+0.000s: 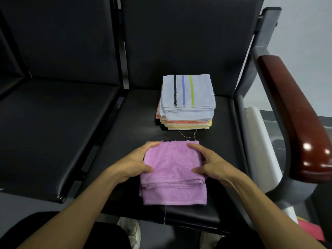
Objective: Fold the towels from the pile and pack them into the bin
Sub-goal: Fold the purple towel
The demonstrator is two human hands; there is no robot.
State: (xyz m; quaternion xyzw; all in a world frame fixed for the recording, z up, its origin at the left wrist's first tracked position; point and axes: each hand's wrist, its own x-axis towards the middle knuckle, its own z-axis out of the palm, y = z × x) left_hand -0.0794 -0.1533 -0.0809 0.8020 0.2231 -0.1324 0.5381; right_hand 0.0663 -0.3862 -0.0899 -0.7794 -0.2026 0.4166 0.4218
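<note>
A purple towel (pixel 173 174) lies folded on the black seat (pixel 136 123) close to me. My left hand (pixel 136 163) grips its left edge, thumb on top and fingers curled under the far left corner. My right hand (pixel 209 163) holds the right edge the same way. Behind it, toward the backrest, stands a stack of folded towels (pixel 186 103); the top one is pale blue with black, blue and green stripes, with orange and yellow ones beneath. No bin is in view.
A second black seat (pixel 53 132) sits to the left. A brown wooden armrest (pixel 294 114) on a grey frame borders the right side. A white object (pixel 262 141) and something red (pixel 310 229) lie below the armrest. Light shoes (pixel 131 230) show under the seat.
</note>
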